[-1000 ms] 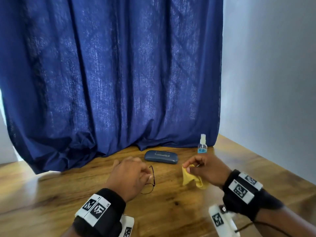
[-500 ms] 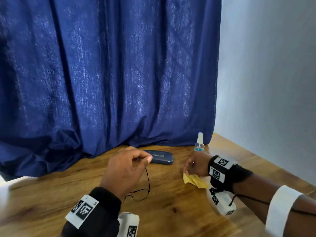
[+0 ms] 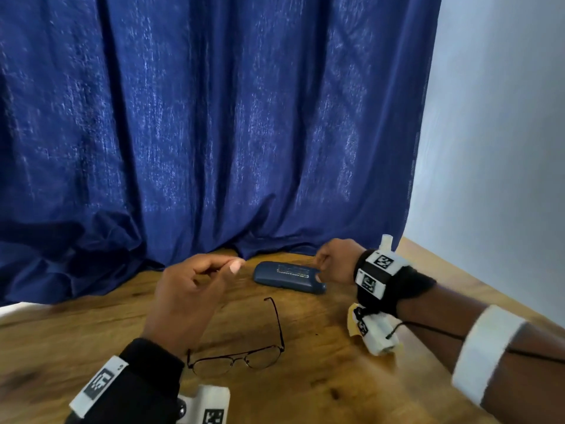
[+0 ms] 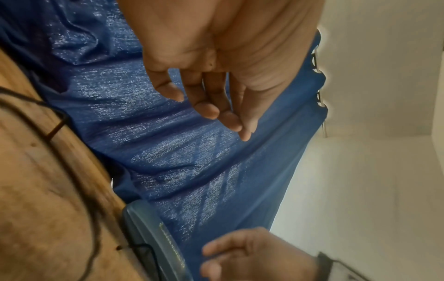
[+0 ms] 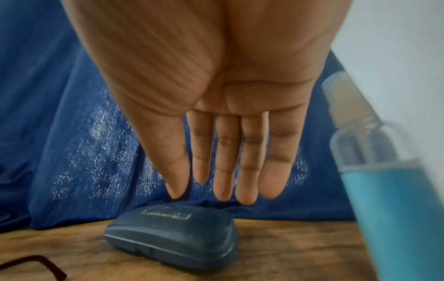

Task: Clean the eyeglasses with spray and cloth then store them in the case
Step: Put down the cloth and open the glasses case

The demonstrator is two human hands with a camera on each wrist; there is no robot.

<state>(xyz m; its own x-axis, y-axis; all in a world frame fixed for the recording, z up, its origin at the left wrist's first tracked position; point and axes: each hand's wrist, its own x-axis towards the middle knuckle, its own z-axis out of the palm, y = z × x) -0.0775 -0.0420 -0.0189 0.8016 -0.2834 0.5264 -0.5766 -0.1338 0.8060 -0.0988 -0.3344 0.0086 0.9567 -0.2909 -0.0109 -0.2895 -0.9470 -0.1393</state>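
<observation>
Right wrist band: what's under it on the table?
The yellow cloth lies on the wooden table beneath the right wrist band; only its edges show, the rest covered by the wrist camera. Whether it is folded cannot be told.

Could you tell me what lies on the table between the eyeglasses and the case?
Nothing: in the head view only bare wood separates the eyeglasses from the case.

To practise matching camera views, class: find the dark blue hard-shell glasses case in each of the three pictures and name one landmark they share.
Head view: dark blue hard-shell glasses case lies on the wooden table, centre-right, at the right hand's fingertips.
Left wrist view: case at bottom centre, seen sideways.
Right wrist view: case at lower centre, below the fingers.
Shared landmark: the blue curtain behind it.
</observation>
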